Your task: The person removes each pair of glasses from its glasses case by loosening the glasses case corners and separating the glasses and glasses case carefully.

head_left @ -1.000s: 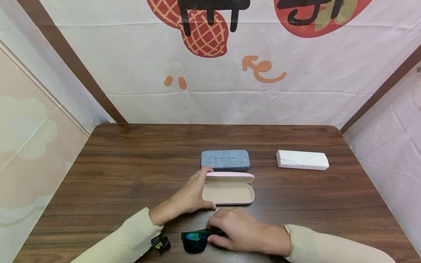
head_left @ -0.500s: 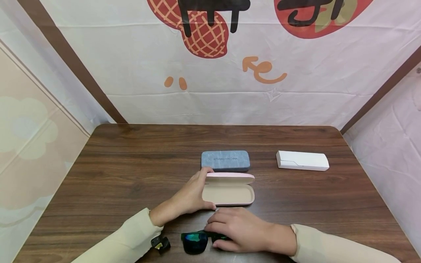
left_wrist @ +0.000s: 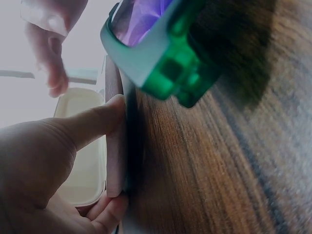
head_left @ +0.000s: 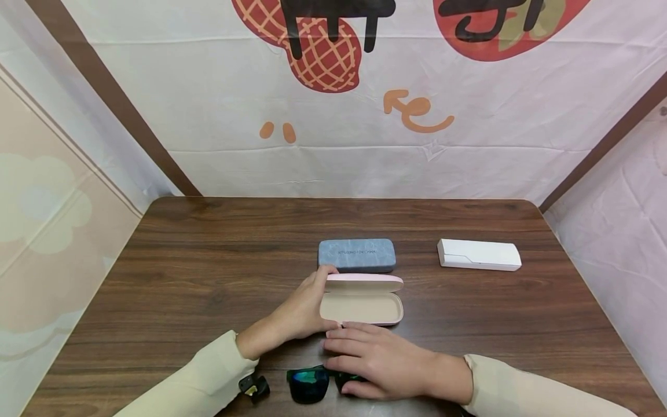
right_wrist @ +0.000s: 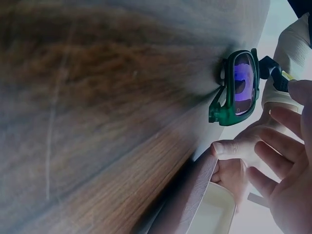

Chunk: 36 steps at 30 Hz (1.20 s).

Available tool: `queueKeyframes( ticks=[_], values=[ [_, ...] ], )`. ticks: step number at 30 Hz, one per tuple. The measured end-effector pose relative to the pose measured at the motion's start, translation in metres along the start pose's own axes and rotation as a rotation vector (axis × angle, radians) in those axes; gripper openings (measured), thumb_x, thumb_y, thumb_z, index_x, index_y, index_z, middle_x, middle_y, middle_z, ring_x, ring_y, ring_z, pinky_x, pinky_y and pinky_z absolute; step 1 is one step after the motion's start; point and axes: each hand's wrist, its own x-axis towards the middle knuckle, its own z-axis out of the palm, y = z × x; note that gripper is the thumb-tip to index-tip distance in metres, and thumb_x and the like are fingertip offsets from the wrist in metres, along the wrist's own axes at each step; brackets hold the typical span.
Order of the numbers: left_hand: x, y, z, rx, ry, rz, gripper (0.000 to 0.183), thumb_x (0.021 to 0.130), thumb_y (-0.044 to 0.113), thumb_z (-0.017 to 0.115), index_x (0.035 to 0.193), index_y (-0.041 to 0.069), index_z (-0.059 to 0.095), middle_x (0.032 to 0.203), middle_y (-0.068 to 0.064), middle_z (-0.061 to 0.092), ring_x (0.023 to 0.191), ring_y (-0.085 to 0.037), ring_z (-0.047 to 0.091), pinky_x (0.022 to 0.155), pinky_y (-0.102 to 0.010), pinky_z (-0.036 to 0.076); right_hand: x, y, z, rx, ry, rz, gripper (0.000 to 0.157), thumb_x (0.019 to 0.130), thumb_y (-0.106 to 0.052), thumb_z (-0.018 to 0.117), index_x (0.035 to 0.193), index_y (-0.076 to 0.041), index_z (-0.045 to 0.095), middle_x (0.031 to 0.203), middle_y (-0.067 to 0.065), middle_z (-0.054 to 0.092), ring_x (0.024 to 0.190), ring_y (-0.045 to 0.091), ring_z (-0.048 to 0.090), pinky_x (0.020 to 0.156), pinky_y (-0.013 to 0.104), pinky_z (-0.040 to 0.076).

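Note:
An eyeglass case [head_left: 365,308] with a pink lid and cream lining stands open on the table. My left hand [head_left: 299,310] grips its left end, thumb at the front edge and fingers round the back. In front of it lies a pair of sunglasses [head_left: 308,386] with a dark green frame and mirrored lenses. My right hand [head_left: 383,362] is over their right part, partly covering it in the head view. Its fingers are extended and spread in the right wrist view, with a gap between them and the sunglasses [right_wrist: 225,115].
A blue eyeglass case [head_left: 356,255] lies closed just behind the pink one. Farther right is a closed white case [head_left: 479,255]. A small black device [head_left: 254,387] sits at the left cuff. A printed cloth [head_left: 333,168] hangs behind the wooden table [head_left: 208,243].
My right hand has let go of the sunglasses; its fingers have straightened and moved slightly forward. The sunglasses stay in place, and my left hand keeps its grip on the open case.

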Motion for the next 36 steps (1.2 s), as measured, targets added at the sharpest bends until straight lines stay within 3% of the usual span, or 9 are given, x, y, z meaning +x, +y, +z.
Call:
queueKeyframes(
  ticks=[4, 11, 23, 30, 36],
  values=[
    [0.0, -0.001, 0.0, 0.001, 0.005, 0.005, 0.089, 0.07, 0.012, 0.095, 0.139, 0.008, 0.038, 0.131, -0.019, 0.056, 0.121, -0.035, 0.054, 0.1, -0.052, 0.045, 0.0, 0.001, -0.002, -0.058, 0.01, -0.028, 0.045, 0.099, -0.04, 0.064, 0.136, -0.015, 0.063, 0.15, 0.009, 0.052, 0.146, 0.022, 0.039, 0.118, 0.044, 0.031],
    [0.0, -0.001, 0.0, -0.003, 0.003, 0.014, 0.09, 0.069, 0.013, 0.095, 0.138, 0.007, 0.039, 0.129, -0.019, 0.057, 0.12, -0.035, 0.055, 0.098, -0.052, 0.046, -0.001, 0.001, -0.006, -0.068, -0.007, -0.003, 0.054, 0.098, -0.043, 0.066, 0.146, -0.018, 0.056, 0.159, 0.012, 0.04, 0.152, 0.024, 0.027, 0.119, 0.051, 0.026],
    [0.0, -0.002, -0.001, 0.019, 0.016, 0.054, 0.084, 0.073, 0.02, 0.093, 0.136, 0.007, 0.039, 0.122, -0.017, 0.059, 0.113, -0.032, 0.057, 0.094, -0.05, 0.048, -0.002, 0.007, -0.008, -0.1, 0.014, 0.015, 0.07, 0.095, -0.045, 0.069, 0.155, -0.018, 0.045, 0.164, 0.014, 0.029, 0.152, 0.032, 0.026, 0.117, 0.061, 0.022],
    [0.001, -0.003, -0.001, -0.025, -0.014, 0.026, 0.094, 0.069, 0.022, 0.096, 0.14, 0.006, 0.037, 0.128, -0.016, 0.058, 0.118, -0.032, 0.056, 0.097, -0.051, 0.047, -0.002, 0.012, -0.013, -0.112, 0.033, 0.046, 0.073, 0.094, -0.044, 0.071, 0.156, -0.018, 0.042, 0.165, 0.015, 0.027, 0.152, 0.035, 0.022, 0.115, 0.065, 0.022],
    [0.001, -0.004, -0.001, -0.028, -0.015, 0.014, 0.088, 0.073, 0.02, 0.093, 0.14, 0.006, 0.038, 0.134, -0.02, 0.055, 0.126, -0.036, 0.053, 0.101, -0.054, 0.045, -0.004, 0.018, -0.02, -0.112, 0.062, 0.083, 0.073, 0.093, -0.042, 0.071, 0.156, -0.017, 0.043, 0.166, 0.016, 0.024, 0.15, 0.038, 0.027, 0.115, 0.064, 0.021]
  ],
)
